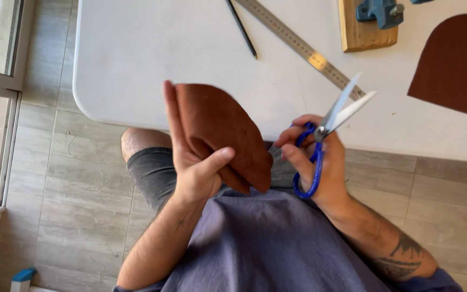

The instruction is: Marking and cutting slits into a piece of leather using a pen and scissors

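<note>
Item 1: left hand point(193, 162), centre of the frame, is closing its grip on a brown, curved-edged piece of leather-like sheet point(228, 135), thumb pressing across the lower face and fingers lying flat behind it. The piece is being held up in the air, in front of the near edge of the white counter point(136, 70), above the person's lap.

Item 2: right hand point(314, 162), right of centre, is gripping a pair of blue-handled steel scissors point(325, 130), fingers threading the loops. The blades are standing slightly parted and pointing toward the upper right, away from the brown piece and not touching it.

Item 3: lying on the counter, upper part of the frame: a long steel ruler point(304, 48) running diagonally; a thin black pencil point(241, 27) just beside it; a wooden block carrying a blue metal clamp point(366, 27); a second, larger brown sheet with a rounded top point(455, 65) at the upper right edge.

Item 4: grey tiled floor point(71, 178), lower left.

Risk notes, as judgement: the sheet is being held unsupported, so it may be flexing or slipping under the thumb, sending a cut off line. The left thumb and fingers are lying close to the sheet's edge, so blades closing there could be nicking them. The open points are hovering near the ruler's end and could be knocking it.
</note>
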